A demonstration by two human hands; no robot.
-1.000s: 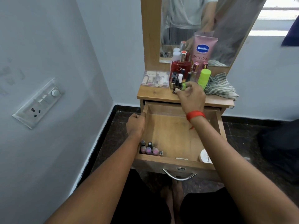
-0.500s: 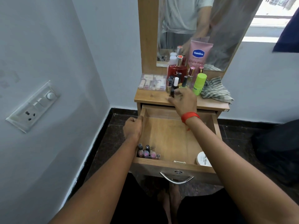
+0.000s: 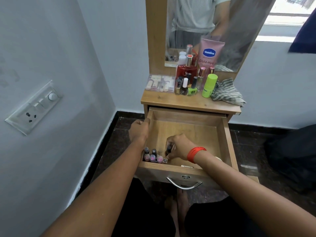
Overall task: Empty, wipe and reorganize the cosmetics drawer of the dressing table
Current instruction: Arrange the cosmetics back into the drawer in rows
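Observation:
The wooden drawer [image 3: 227, 139] of the dressing table is pulled out. My left hand [image 3: 139, 131] grips its left wall. My right hand [image 3: 179, 147], with a red band on the wrist, is down inside the drawer and pinches a small dark-capped nail polish bottle [image 3: 168, 150]. Several pink nail polish bottles [image 3: 153, 156] stand in the drawer's near left corner. A cotton swab [image 3: 187, 166] lies by the front wall. A white jar [image 3: 218, 158] is mostly hidden behind my right wrist.
On the tabletop [image 3: 171, 100] stand a clear makeup case [image 3: 159, 83], nail polishes [image 3: 185, 87], a red perfume bottle [image 3: 186, 71], a pink Vaseline tube [image 3: 209, 52], a green stick [image 3: 209, 85] and a striped cloth [image 3: 227, 93]. A wall is at the left with a socket panel [image 3: 34, 106].
My right hand has come down from the bottles on the tabletop into the drawer and now pinches a small bottle there. My left hand has stayed on the drawer's left wall.

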